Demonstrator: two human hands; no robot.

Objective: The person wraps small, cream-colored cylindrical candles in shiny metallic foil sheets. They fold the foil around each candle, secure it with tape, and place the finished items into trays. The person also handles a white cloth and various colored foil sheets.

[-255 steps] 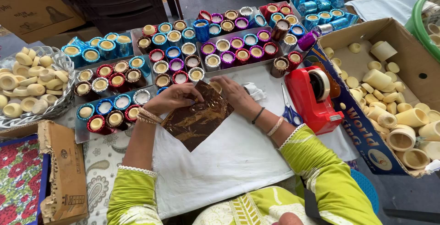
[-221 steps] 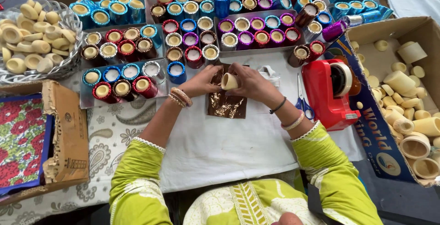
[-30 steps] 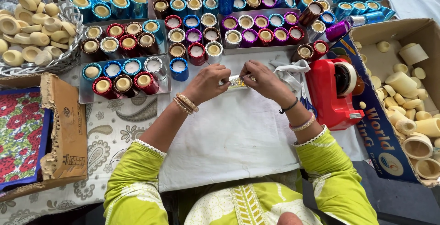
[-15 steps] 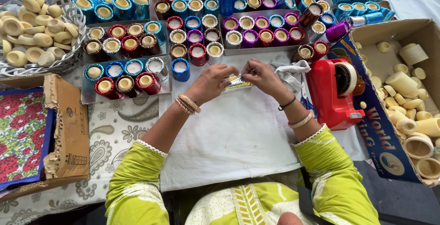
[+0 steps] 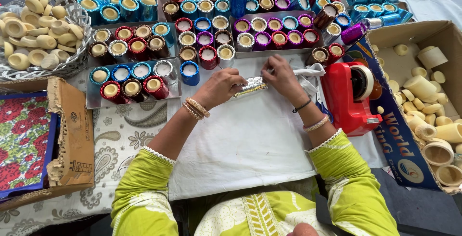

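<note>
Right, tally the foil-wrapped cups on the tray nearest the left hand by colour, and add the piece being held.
Blue cups: 3
Red cups: 2
Dark cup: 1
Silver cup: 1
Silver foil-wrapped piece, held between left hand and right hand: 1
Total: 8

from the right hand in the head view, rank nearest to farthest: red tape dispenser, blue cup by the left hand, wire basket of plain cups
1. Red tape dispenser: just right of the right hand.
2. Blue cup: across the white cloth, beyond the left hand.
3. Wire basket: far left corner of the table.
</note>
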